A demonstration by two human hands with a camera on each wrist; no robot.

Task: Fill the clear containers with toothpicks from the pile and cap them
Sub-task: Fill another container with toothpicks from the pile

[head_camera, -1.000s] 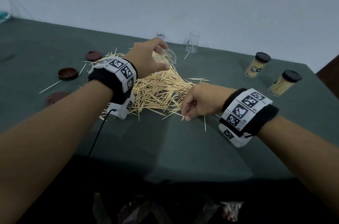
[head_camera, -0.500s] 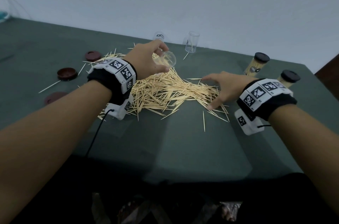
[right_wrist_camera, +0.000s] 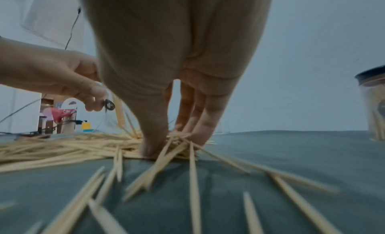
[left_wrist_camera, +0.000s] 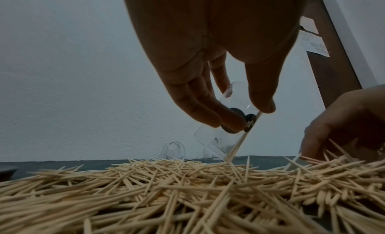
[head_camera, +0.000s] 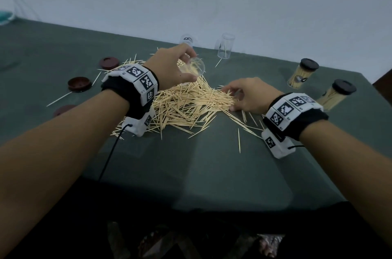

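A: Clear plastic container [head_camera: 192, 68] in left hand [head_camera: 169, 68]; thumb on one side, fingers curled round the other; held tilted above the pile of toothpicks [head_camera: 186, 106], mouth toward the camera in the head view; a few toothpicks already lie inside it.

B: Left wrist view agrees; container [left_wrist_camera: 220, 138] slants down, lower end just over the pile [left_wrist_camera: 187, 188]; left hand [left_wrist_camera: 208, 56] grips it from above. Right hand?

A: Right hand [head_camera: 248, 95] down on the right edge of the pile; fingers curled, tips among the toothpicks. Right wrist view shows thumb and fingertips [right_wrist_camera: 200, 135] pressed into a cluster of sticks against the green cloth [right_wrist_camera: 291, 155]; frame is motion-blurred, so whether they pinch any I cannot tell.

B: Noted. Surroundings?

A: Two filled containers with dark caps at far right, one [head_camera: 302, 76] behind the other [head_camera: 336, 97]; both upright, well apart from the pile. Two empty clear containers near the back edge; one [head_camera: 224, 49] upright, one [head_camera: 187, 39] partly hidden behind the left hand. Three loose brown caps on the left: [head_camera: 109, 62], [head_camera: 79, 84], [head_camera: 63, 109]; stray toothpicks scattered round the pile; tagged wristbands [head_camera: 135, 85] on both wrists.
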